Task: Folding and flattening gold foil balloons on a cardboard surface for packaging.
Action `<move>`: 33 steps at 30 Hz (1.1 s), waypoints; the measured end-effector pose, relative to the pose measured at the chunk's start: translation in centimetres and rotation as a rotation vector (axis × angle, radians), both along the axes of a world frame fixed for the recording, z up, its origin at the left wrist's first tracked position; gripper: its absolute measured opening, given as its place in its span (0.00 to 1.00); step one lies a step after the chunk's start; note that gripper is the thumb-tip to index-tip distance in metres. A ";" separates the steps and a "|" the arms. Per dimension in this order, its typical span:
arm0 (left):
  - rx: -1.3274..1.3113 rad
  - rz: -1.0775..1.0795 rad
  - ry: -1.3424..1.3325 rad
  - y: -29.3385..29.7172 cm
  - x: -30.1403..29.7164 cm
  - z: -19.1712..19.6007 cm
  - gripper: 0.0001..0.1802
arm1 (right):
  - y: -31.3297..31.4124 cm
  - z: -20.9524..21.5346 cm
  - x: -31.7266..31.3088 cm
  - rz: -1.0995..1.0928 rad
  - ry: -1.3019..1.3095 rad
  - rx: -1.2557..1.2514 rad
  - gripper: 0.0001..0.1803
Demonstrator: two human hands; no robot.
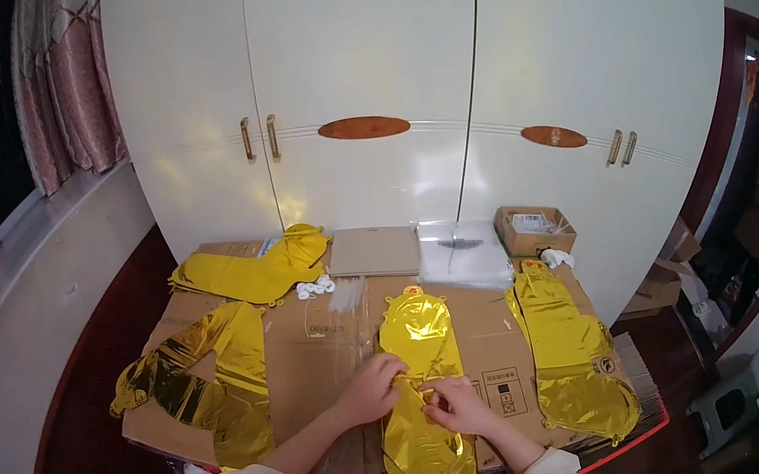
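A flat, uninflated gold foil balloon [434,446] with two rounded lobes lies lengthwise in front of me on a cardboard work surface [306,367]. My left hand [373,389] comes to its narrow middle from the left, with bent fingers closed on the foil's edge. From the right, my right hand [457,406] pinches the foil at the same middle part. The fingertips of the two hands are close together. Small red spots show at both ends of the balloon. Whether anything small is between my fingers cannot be made out.
More flat gold foil balloons lie around: a bent one [242,378] at left, a stack [254,271] at far left, another pile [567,351] at right. Small white rolls [315,288], a grey-brown board [372,253], clear plastic bags [464,257] and a small carton [536,230] line the back.
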State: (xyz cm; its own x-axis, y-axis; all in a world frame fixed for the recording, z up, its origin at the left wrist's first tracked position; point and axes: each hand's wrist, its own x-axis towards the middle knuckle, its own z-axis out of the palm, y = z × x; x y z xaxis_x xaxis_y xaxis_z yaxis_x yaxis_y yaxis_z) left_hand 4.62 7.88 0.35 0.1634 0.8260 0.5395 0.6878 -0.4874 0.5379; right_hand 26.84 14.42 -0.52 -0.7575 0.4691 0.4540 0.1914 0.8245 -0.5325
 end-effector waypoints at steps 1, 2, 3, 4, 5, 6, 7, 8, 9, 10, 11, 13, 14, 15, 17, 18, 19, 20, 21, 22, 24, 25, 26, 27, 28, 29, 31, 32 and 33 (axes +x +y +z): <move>-0.052 0.043 0.010 0.0 -0.5 0.3 0.18 | 0.2 -0.2 0.1 0.000 -0.042 -0.055 0.17; -0.106 0.084 0.022 -0.1 -1.2 0.6 0.19 | 0.3 -0.6 0.2 -0.001 -0.081 -0.112 0.16; -0.162 0.130 0.034 -0.4 -2.0 0.7 0.21 | 0.4 -0.9 0.2 0.002 -0.121 -0.171 0.16; -0.196 0.142 0.079 -0.5 -2.8 0.4 0.22 | 0.5 -1.1 0.2 0.010 -0.112 -0.153 0.15; -0.231 0.150 0.126 -0.4 -3.8 -0.1 0.24 | 0.5 -1.2 0.3 0.015 -0.102 -0.136 0.15; -0.268 0.166 0.171 -0.6 -4.6 -0.5 0.25 | 0.5 -1.4 0.3 0.027 -0.094 -0.120 0.15; -0.310 0.167 0.245 -0.9 -5.0 -0.9 0.28 | 0.4 -1.4 0.2 0.031 -0.094 -0.117 0.15; -0.350 0.162 0.318 -1.0 -5.3 -1.1 0.30 | 0.3 -1.3 0.2 0.030 -0.095 -0.113 0.16; -0.389 0.157 0.391 -1.2 -5.3 -1.2 0.33 | 0.2 -1.2 0.2 0.031 -0.096 -0.109 0.16; -0.378 0.137 0.393 -1.3 -5.2 -1.4 0.34 | 0.2 -1.1 0.2 0.033 -0.095 -0.113 0.16; -0.364 0.117 0.392 -1.4 -4.6 -1.1 0.35 | 0.2 -0.8 0.3 0.033 -0.095 -0.113 0.16; -0.368 0.093 0.414 -1.4 -3.8 -0.8 0.38 | 0.1 -1.0 0.3 0.030 -0.063 -0.104 0.15; -0.385 0.088 0.435 -1.1 -3.5 -0.7 0.39 | 0.2 -1.3 0.3 0.025 -0.031 -0.091 0.14; -0.401 0.084 0.456 -0.9 -3.2 -0.5 0.40 | 0.2 -1.5 0.3 0.020 0.000 -0.078 0.13; -0.408 0.089 0.512 -0.6 -2.8 -0.3 0.41 | 0.2 -1.4 0.3 0.013 0.013 -0.090 0.12; -0.411 0.093 0.541 -0.4 -2.7 -0.2 0.41 | 0.2 -1.4 0.3 0.011 0.020 -0.095 0.12; -0.410 0.087 0.565 -0.2 -2.7 -0.3 0.41 | 0.3 -1.4 0.4 0.010 -0.010 -0.112 0.12; -0.410 0.082 0.589 0.1 -2.8 -0.5 0.42 | 0.4 -1.6 0.5 0.010 -0.039 -0.131 0.12; -0.411 0.076 0.613 0.3 -2.8 -0.7 0.42 | 0.4 -1.6 0.5 0.009 -0.069 -0.150 0.12; -0.418 0.074 0.625 0.4 -2.9 -0.7 0.42 | 0.4 -1.5 0.5 0.004 -0.073 -0.161 0.11; -0.433 0.071 0.646 0.6 -2.9 -0.7 0.43 | 0.1 -0.8 0.5 -0.003 -0.084 -0.183 0.10; -0.442 0.067 0.668 0.6 -2.9 -0.5 0.43 | 0.1 -1.1 0.4 0.000 -0.052 -0.171 0.10; -0.450 0.059 0.692 0.6 -2.7 -0.2 0.43 | 0.2 -1.4 0.4 0.000 -0.019 -0.157 0.10; -0.457 0.052 0.715 0.7 -2.6 0.0 0.43 | 0.3 -1.6 0.4 0.000 0.013 -0.144 0.10; -0.454 0.051 0.725 0.7 -2.6 0.0 0.43 | 0.3 -1.6 0.5 -0.003 0.014 -0.134 0.10; -0.451 0.052 0.735 0.7 -2.6 0.1 0.43 | 0.3 -1.6 0.5 -0.002 0.016 -0.124 0.10; -0.430 0.058 0.708 0.6 -2.6 0.1 0.44 | 0.2 -1.6 0.4 -0.005 0.026 -0.108 0.09; -0.410 0.059 0.672 0.6 -2.7 0.1 0.44 | 0.2 -1.6 0.4 -0.010 0.033 -0.101 0.09; -0.389 0.060 0.635 0.6 -2.7 0.1 0.44 | 0.2 -1.7 0.4 -0.016 0.039 -0.094 0.09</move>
State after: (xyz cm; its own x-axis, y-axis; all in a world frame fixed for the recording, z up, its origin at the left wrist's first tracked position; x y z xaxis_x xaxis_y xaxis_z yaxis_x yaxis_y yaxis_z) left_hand 1.91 8.48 0.42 0.2946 0.9554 0.0229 0.9431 -0.2945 0.1541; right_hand 27.22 14.66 -2.22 -0.7322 0.5227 0.4366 0.1811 0.7674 -0.6151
